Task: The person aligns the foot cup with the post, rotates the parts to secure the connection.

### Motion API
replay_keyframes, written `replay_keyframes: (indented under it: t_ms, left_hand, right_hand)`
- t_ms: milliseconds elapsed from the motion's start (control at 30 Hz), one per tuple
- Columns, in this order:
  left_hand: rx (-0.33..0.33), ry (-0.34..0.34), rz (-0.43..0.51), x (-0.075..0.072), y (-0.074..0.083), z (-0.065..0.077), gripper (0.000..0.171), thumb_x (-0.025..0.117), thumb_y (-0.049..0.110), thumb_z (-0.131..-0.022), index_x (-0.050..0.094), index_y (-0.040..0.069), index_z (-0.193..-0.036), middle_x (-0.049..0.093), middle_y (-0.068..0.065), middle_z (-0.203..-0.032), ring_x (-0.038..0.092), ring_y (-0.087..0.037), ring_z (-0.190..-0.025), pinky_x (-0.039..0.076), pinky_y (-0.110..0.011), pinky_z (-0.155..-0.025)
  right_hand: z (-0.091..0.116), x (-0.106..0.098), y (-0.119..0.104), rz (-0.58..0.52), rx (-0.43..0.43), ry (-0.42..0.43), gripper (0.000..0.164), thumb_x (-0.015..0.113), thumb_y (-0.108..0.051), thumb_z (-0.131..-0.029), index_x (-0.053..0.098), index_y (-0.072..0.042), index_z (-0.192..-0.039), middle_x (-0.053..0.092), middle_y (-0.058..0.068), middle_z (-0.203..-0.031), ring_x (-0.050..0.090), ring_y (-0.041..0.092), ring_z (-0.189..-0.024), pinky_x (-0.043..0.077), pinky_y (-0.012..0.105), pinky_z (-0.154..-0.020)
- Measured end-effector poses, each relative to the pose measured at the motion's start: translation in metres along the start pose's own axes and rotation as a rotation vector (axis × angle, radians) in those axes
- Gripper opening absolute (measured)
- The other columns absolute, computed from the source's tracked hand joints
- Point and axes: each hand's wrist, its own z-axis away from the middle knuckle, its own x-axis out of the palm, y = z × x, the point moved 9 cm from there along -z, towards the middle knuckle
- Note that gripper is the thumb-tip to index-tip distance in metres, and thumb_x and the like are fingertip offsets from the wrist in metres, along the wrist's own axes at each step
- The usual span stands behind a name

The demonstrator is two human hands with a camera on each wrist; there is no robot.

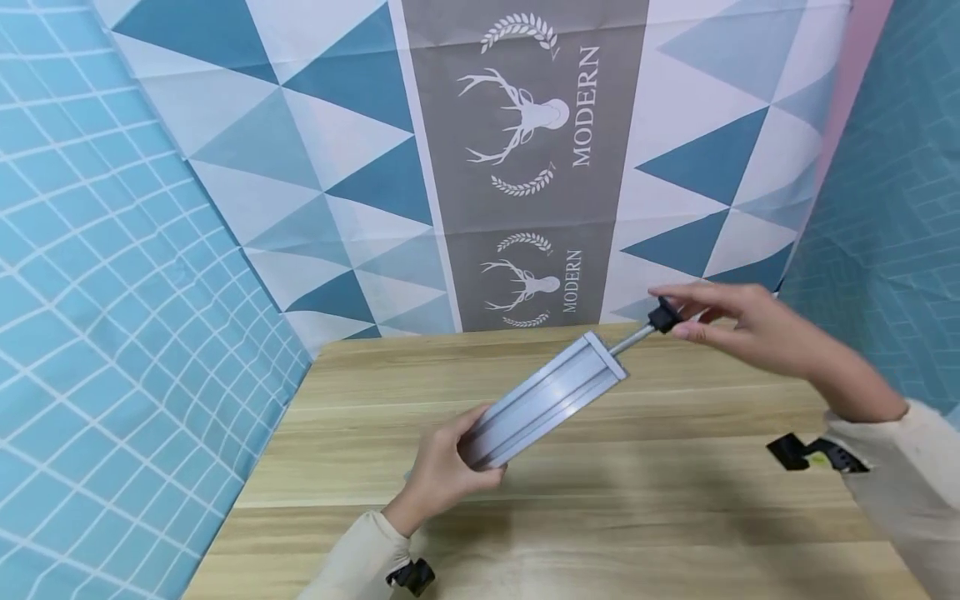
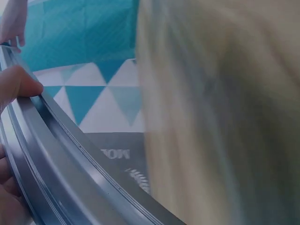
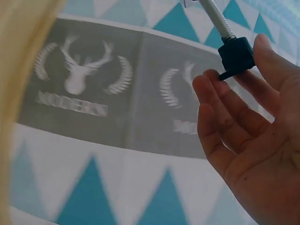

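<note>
A silver-grey metal furniture leg (image 1: 546, 398) with lengthwise grooves is held tilted above the table, its upper end toward the right. My left hand (image 1: 448, 462) grips the lower end, and in the left wrist view its thumb (image 2: 23, 84) lies across the grooved side. From the upper end sticks a threaded metal rod (image 1: 632, 339), tipped with a black adjustable foot (image 1: 664, 316). With thumb and fingers, my right hand (image 1: 757, 329) pinches this foot. The right wrist view shows the thumb at one side of the black foot (image 3: 236, 55) and fingertips under its flange.
A wood-grain table (image 1: 360, 400) spreads below both hands. Behind it rises a patterned cloth (image 1: 517, 208) with triangles and deer heads. Blue gridded cloth (image 1: 112, 333) hangs at the left, another blue cloth (image 1: 892, 275) at the right. Black camera mounts (image 1: 817, 454) sit at the wrists.
</note>
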Motion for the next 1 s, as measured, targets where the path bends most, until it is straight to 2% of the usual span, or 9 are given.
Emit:
replay_keyframes:
  t_ms: [100, 167, 333, 433, 567, 700, 800, 1000]
  left_hand:
    - [-0.019, -0.037, 0.006, 0.006, -0.006, 0.008, 0.068, 0.084, 0.011, -0.057, 0.064, 0.006, -0.122, 0.070, -0.004, -0.108, 0.064, -0.009, -0.089, 0.053, -0.026, -0.073]
    - [-0.020, -0.055, 0.006, 0.007, -0.010, 0.011, 0.068, 0.084, 0.011, -0.057, 0.064, 0.004, -0.121, 0.070, -0.004, -0.108, 0.064, -0.009, -0.088, 0.053, -0.026, -0.073]
    - [-0.055, -0.098, 0.039, 0.011, -0.019, 0.018, 0.070, 0.085, 0.013, -0.059, 0.063, 0.003, -0.124, 0.069, -0.006, -0.111, 0.064, -0.010, -0.090, 0.052, -0.025, -0.074]
    - [-0.097, -0.094, 0.074, 0.011, -0.023, 0.020, 0.070, 0.085, 0.011, -0.060, 0.062, 0.002, -0.126, 0.068, -0.007, -0.114, 0.064, -0.011, -0.092, 0.052, -0.026, -0.075]
    - [-0.106, -0.097, 0.082, 0.010, -0.023, 0.021, 0.073, 0.084, 0.008, -0.060, 0.059, 0.007, -0.128, 0.067, -0.006, -0.115, 0.063, -0.012, -0.092, 0.052, -0.027, -0.075]
    - [-0.088, -0.136, 0.042, 0.012, -0.020, 0.021, 0.085, 0.084, 0.008, -0.060, 0.051, 0.016, -0.138, 0.062, -0.003, -0.125, 0.061, -0.013, -0.099, 0.050, -0.029, -0.080]
    - [-0.089, -0.147, 0.016, 0.013, -0.020, 0.022, 0.091, 0.085, 0.008, -0.059, 0.048, 0.018, -0.141, 0.059, -0.002, -0.130, 0.059, -0.014, -0.103, 0.049, -0.030, -0.081]
    - [-0.125, -0.186, 0.088, 0.013, -0.023, 0.019, 0.086, 0.083, 0.006, -0.060, 0.050, 0.021, -0.139, 0.058, 0.000, -0.129, 0.058, -0.015, -0.100, 0.049, -0.030, -0.079]
  right_hand:
    - [0.014, 0.022, 0.016, -0.085, 0.063, -0.031, 0.051, 0.064, -0.004, -0.090, 0.051, -0.009, -0.139, 0.065, 0.000, -0.105, 0.058, -0.002, -0.091, 0.050, 0.020, -0.070]
    - [0.022, 0.033, 0.021, -0.132, 0.086, -0.063, 0.054, 0.063, -0.004, -0.091, 0.047, -0.009, -0.143, 0.062, 0.003, -0.118, 0.055, -0.004, -0.100, 0.051, 0.024, -0.072]
    - [0.026, 0.041, 0.021, -0.117, 0.058, -0.095, 0.068, 0.064, -0.005, -0.090, 0.034, -0.015, -0.150, 0.042, 0.001, -0.147, 0.044, -0.007, -0.120, 0.052, 0.032, -0.082]
    - [0.020, 0.036, 0.015, -0.111, 0.011, -0.070, 0.067, 0.065, -0.002, -0.089, 0.037, -0.015, -0.149, 0.043, -0.002, -0.145, 0.049, -0.004, -0.116, 0.051, 0.028, -0.082]
    - [0.013, 0.030, 0.007, -0.103, -0.038, -0.040, 0.059, 0.065, 0.003, -0.087, 0.048, -0.013, -0.142, 0.055, -0.002, -0.133, 0.057, -0.001, -0.106, 0.050, 0.020, -0.079]
    - [0.007, 0.026, 0.000, -0.078, -0.065, -0.036, 0.056, 0.065, 0.003, -0.086, 0.052, -0.013, -0.139, 0.060, 0.000, -0.124, 0.061, 0.003, -0.097, 0.052, 0.023, -0.074]
    - [0.003, 0.025, -0.007, -0.055, -0.085, -0.039, 0.056, 0.066, 0.002, -0.086, 0.053, -0.014, -0.138, 0.062, 0.001, -0.121, 0.063, 0.006, -0.094, 0.052, 0.026, -0.072]
    - [0.002, 0.020, -0.012, -0.038, -0.102, -0.019, 0.058, 0.069, 0.003, -0.083, 0.055, -0.013, -0.136, 0.064, 0.001, -0.117, 0.062, 0.004, -0.092, 0.052, 0.023, -0.071]
